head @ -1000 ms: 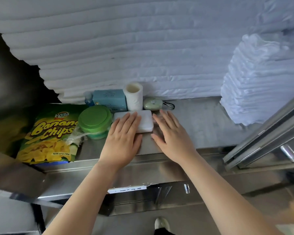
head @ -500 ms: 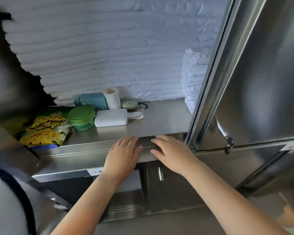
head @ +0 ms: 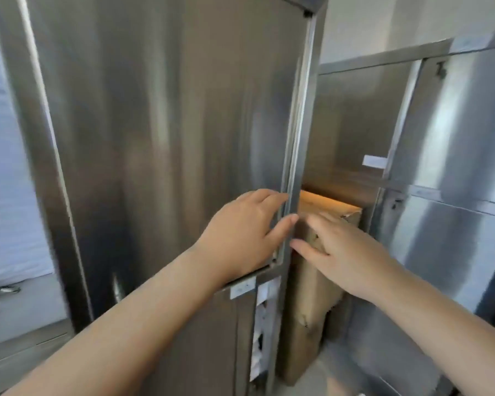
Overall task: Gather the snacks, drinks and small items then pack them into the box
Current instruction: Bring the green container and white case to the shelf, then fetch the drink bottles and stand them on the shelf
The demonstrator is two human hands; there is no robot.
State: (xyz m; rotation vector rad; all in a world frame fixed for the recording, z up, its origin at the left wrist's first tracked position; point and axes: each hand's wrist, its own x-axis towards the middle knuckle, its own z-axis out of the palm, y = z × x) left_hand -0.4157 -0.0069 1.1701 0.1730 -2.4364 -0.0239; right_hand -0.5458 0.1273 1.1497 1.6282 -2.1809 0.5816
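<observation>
- Swinging right since the earlier frame, the view pushes the shelf [head: 20,307] to its left edge; a steel door [head: 155,138] fills it.
- Left hand [head: 240,232], off the shelf edge, lays straight fingers on the door's edge.
- Right hand [head: 346,252], fingers straight and holding nothing, reaches before the cardboard box [head: 306,295].
- Brown and creased, the cardboard box stands upright in the gap beside the door.

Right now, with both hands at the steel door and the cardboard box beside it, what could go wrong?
1. The left grip lies flat on the edge of the door, and the right grip reaches just past it. If the door swings, fingers could be pinched.
2. The box stands upright in the compartment. Pulled by its top, it may tip or jam against the frame.
3. Its top looks crumpled and might tear.
</observation>
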